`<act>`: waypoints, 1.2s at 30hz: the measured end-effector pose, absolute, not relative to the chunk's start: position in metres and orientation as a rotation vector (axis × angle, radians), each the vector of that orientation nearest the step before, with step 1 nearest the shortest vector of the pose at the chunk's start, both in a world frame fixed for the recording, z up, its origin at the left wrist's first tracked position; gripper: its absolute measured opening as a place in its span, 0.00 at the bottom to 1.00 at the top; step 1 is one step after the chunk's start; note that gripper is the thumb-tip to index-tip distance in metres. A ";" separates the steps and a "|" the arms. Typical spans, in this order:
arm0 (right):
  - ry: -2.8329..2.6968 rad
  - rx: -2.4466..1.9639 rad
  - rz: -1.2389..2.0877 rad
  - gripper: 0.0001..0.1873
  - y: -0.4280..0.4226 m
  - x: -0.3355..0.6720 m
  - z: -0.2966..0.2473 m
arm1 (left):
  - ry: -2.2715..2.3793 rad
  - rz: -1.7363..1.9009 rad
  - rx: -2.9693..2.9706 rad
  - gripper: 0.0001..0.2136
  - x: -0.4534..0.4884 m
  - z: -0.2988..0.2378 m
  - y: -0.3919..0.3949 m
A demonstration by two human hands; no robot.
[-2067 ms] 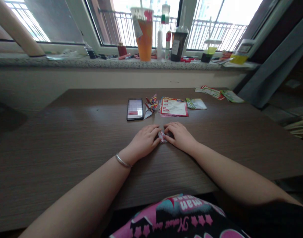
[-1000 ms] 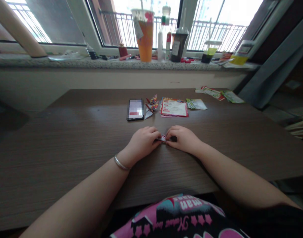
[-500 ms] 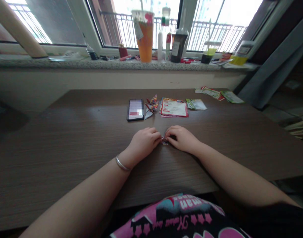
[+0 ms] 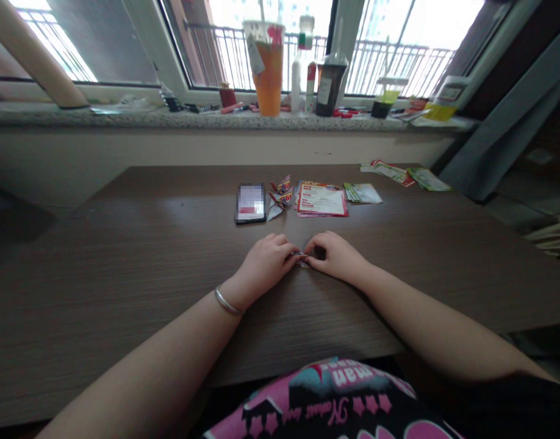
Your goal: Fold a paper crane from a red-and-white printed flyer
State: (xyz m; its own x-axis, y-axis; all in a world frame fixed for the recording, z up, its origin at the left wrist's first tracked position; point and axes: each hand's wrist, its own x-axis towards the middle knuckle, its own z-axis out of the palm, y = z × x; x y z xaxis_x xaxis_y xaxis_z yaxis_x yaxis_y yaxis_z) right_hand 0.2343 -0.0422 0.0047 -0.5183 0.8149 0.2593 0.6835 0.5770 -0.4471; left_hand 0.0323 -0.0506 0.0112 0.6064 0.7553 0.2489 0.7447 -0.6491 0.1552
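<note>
Between my fingertips is a small folded piece of printed paper (image 4: 302, 261), low over the brown table. My left hand (image 4: 271, 259), with a silver bangle at the wrist, pinches its left side. From the right, my right hand (image 4: 337, 255) closes thumb and forefinger on its other side. Most of the paper is hidden by the fingers. Just beyond my hands lie folded paper shapes (image 4: 280, 196) with red and yellow print. A phone (image 4: 251, 203) lies to their left, and a stack of printed sheets (image 4: 323, 200) with red borders to their right.
More printed leaflets (image 4: 363, 192) lie right of the stack, others (image 4: 429, 179) at the table's far right corner. Behind the table (image 4: 124, 262), a stone windowsill (image 4: 207, 121) carries a tall orange drink cup (image 4: 268, 73), a clear bottle (image 4: 301, 73), a dark drink cup (image 4: 330, 85) and small items.
The paper between my fingers has tilted slightly, and its upper edge shows more now. Both hands have shifted only a little. Everything else on the table stays put.
</note>
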 end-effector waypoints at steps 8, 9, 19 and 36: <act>-2.396 -1.265 0.320 0.09 -0.046 0.234 0.006 | 1.276 0.510 2.754 0.07 0.032 0.010 -0.051; -2.402 -1.266 0.322 0.09 -0.047 0.234 0.006 | 1.273 0.506 2.752 0.07 0.032 0.010 -0.051; -2.381 -1.276 0.406 0.06 -0.048 0.234 0.007 | 1.205 0.483 2.770 0.02 0.033 0.015 -0.052; -2.363 -1.260 0.467 0.03 -0.049 0.234 0.010 | 1.229 0.417 2.781 0.07 0.035 0.014 -0.054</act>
